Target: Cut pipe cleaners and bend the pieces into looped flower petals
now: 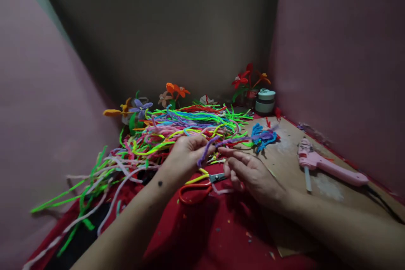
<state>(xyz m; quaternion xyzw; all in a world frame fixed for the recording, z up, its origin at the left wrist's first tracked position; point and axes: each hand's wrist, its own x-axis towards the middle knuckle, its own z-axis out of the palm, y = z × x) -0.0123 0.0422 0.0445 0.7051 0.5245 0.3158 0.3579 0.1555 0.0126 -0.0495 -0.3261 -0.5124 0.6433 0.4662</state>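
A purple pipe cleaner point(207, 152) is pinched in my left hand point(185, 158), with a bent part showing above the fingers. My right hand point(251, 173) meets it from the right, its fingertips closed at the pipe cleaner close to the left fingertips; the exact grip is partly hidden. Below the hands lies a pair of scissors point(194, 190) with red and yellow handles, its blades pointing toward my right fingers. Behind the hands spreads a large pile of colourful pipe cleaners point(190, 124).
A pink glue gun point(332, 168) rests on a brown board point(287, 147) at right, near a blue pipe-cleaner bundle point(264, 137). Pipe-cleaner flowers point(177, 89) and a pale green jar point(265, 101) stand at the back. Red cloth point(190, 236) covers the front, dotted with scraps.
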